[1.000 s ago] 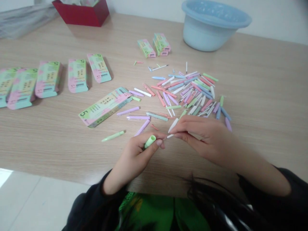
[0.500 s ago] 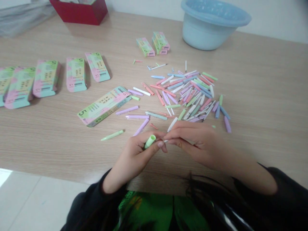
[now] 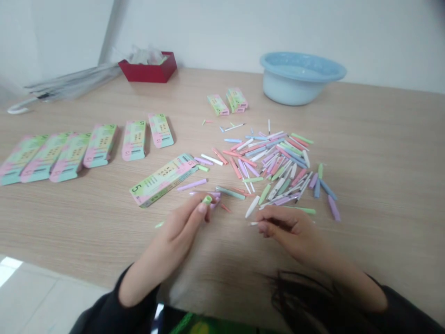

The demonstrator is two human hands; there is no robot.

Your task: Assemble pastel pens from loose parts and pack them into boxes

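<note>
My left hand [image 3: 181,227] is closed around a light green pen barrel [image 3: 207,200], its hollow end facing up; the rest is hidden in the fingers. My right hand [image 3: 290,227] pinches a thin white stick like a pen refill [image 3: 254,223], of which only a short end shows. The two hands are apart, just above the table. Beyond the right hand spreads a heap of pastel pen parts and refills [image 3: 274,162]. Purple pen barrels [image 3: 192,184] lie near the left hand, and a green pen [image 3: 160,224] is partly covered by it.
A pastel pen box [image 3: 163,181] lies left of the heap. Several similar boxes [image 3: 100,146] stand in a row at left, and more boxes [image 3: 218,105] sit behind. At the back are a blue basin [image 3: 295,88], a red tray [image 3: 148,73] and a clear umbrella [image 3: 76,86].
My hands have moved apart, the left one leftward with the green barrel, the right one rightward with the white stick. The view has tilted up, showing more of the wall.
</note>
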